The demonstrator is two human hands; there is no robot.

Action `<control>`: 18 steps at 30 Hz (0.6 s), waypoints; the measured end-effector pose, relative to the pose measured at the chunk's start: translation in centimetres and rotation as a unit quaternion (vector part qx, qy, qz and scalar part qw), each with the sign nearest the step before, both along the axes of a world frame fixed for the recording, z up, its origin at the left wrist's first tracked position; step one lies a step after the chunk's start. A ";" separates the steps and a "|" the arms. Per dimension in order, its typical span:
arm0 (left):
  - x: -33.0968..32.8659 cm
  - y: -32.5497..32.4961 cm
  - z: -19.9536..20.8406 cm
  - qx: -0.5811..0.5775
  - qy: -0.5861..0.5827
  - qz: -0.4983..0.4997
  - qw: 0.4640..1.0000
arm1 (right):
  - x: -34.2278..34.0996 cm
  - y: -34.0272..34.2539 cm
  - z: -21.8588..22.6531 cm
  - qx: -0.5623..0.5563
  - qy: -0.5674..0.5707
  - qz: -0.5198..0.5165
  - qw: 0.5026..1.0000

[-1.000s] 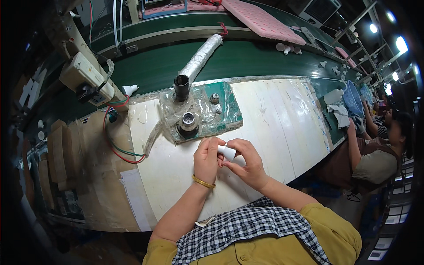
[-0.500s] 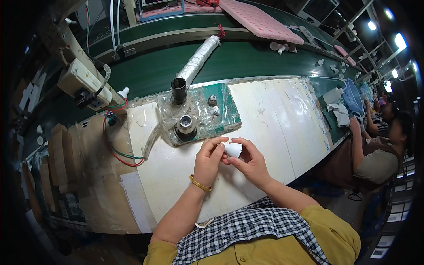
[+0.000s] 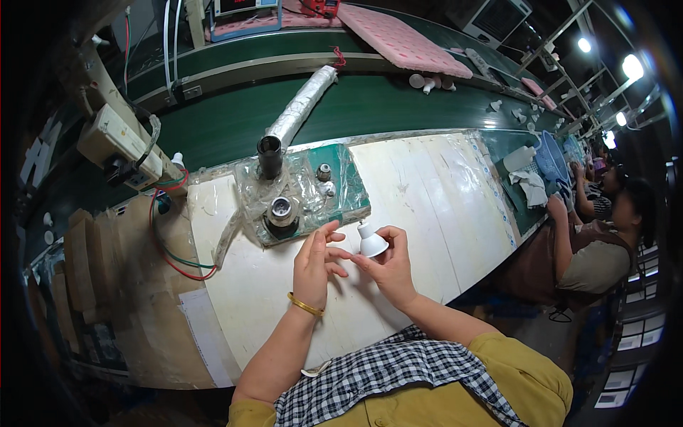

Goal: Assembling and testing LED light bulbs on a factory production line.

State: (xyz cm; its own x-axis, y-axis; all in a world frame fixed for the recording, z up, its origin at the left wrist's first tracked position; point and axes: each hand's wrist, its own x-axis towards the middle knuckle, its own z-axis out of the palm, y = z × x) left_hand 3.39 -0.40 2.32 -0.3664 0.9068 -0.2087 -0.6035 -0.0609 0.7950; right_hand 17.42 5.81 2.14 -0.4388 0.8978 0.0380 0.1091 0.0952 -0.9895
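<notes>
"Where's the white lamp housing (image 3: 372,243)?"
"On the near side of the green board (image 3: 349,183), clamped by the right hand (image 3: 395,272), between thumb and fingers."
"And the left hand (image 3: 311,272)?"
"Also on the board's near side, fingers apart; whether they touch the housing, I cannot tell."

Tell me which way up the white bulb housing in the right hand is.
Narrow end up, slightly tilted: the white bulb housing shows its neck above its flared end, gripped by the right hand.
</notes>
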 end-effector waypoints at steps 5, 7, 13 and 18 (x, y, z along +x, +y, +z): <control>0.2 0.0 -0.2 -0.010 0.028 -0.017 0.999 | 0.2 0.7 0.2 0.003 -0.032 -0.020 0.999; 0.2 0.0 -0.3 -0.009 0.028 -0.017 0.999 | 0.3 0.8 0.1 0.000 -0.034 -0.023 0.999; 0.3 0.1 -0.5 -0.007 0.030 -0.015 0.999 | 0.3 1.2 0.0 -0.061 -0.011 -0.038 0.997; 0.3 0.1 -1.0 -0.006 0.025 -0.024 0.999 | 0.3 1.8 0.0 -0.083 -0.005 -0.044 0.996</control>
State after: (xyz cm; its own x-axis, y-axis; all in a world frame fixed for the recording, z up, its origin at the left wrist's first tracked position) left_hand 3.71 -0.34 1.36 -0.3329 0.9211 -0.2020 -0.5654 -0.0236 0.8245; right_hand 17.74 7.64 2.14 -0.3573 0.9265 -0.1181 0.1201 -0.0798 -0.9896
